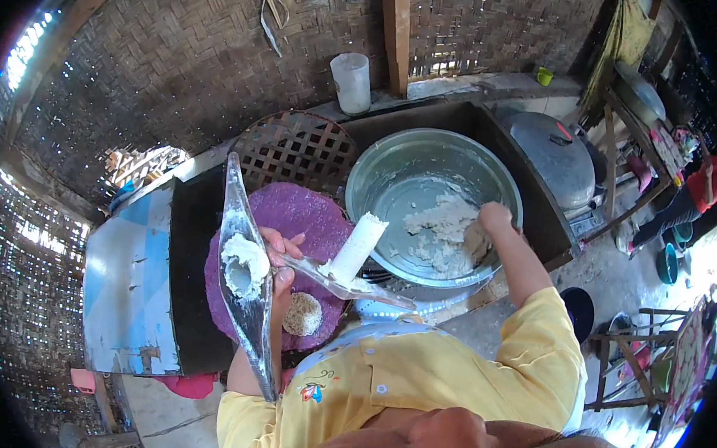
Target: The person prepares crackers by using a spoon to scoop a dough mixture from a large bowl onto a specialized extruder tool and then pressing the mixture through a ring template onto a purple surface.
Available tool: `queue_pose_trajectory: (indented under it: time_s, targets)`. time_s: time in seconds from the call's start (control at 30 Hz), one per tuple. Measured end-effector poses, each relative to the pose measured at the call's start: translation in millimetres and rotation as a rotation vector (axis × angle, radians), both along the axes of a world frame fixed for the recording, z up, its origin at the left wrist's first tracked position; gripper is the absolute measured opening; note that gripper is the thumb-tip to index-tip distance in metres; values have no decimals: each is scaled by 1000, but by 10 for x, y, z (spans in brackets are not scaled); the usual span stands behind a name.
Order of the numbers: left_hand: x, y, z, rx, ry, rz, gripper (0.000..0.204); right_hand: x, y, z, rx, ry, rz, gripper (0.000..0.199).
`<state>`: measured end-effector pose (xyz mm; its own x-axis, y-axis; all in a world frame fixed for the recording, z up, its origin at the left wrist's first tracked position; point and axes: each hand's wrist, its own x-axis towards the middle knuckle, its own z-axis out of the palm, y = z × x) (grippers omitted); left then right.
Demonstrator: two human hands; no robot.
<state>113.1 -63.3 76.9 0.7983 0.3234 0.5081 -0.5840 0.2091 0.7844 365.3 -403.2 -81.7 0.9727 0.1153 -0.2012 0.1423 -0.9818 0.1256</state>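
Observation:
My left hand (pixel 281 256) is closed around a two-part wooden hand press, its halves spread apart. One half, the long pointed piece (pixel 247 225), has a round hole rimmed with white dough. On the other half, a thick plunger (pixel 355 248) coated in white sticks up. My right hand (pixel 494 220) reaches into a large metal basin (pixel 370 163), its fingers curled on a lump of white dough (pixel 445 217); the fingertips are partly hidden. Beneath the press lies a round purple mat (pixel 294 204), with a small pale speckled round piece (pixel 302 313) on it.
A coarse woven basket tray (pixel 298 142) leans behind the mat. Right of the basin stands a big lidded metal pot (pixel 553 158). A white plastic container (pixel 351 84) sits on the wall ledge. A blue-and-white panel (pixel 133 284) is at left; a person in red (pixel 702 183) is at far right.

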Motion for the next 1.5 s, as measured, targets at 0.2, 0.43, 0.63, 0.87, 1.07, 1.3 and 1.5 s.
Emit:
queue_pose_trajectory:
  time_s: [0.2, 0.43, 0.63, 0.87, 1.07, 1.3, 1.5]
  targets:
    - [-66, 213, -156, 36, -60, -34, 26, 89, 54, -699, 35, 143, 225, 23]
    - [-94, 241, -208, -10, -109, -37, 24, -64, 111, -582, 116, 180, 284, 21]
    - [-115, 115, -114, -45, -26, -3, 24, -150, 153, -606, 169, 186, 447, 19]
    - [-167, 71, -41, 12, 49, -5, 22, -354, 305, -346, 250, 321, 485, 24]
    - [-142, 31, -53, 35, -3, 11, 23, -599, 466, -58, 249, 406, 571, 23]
    - [-90, 207, -389, 780, 306, 264, 25, -522, 225, 725, 463, 752, 267, 21]
    - [132, -7, -372, 46, 554, -101, 17, -615, -233, 1486, 912, 838, 232, 34]
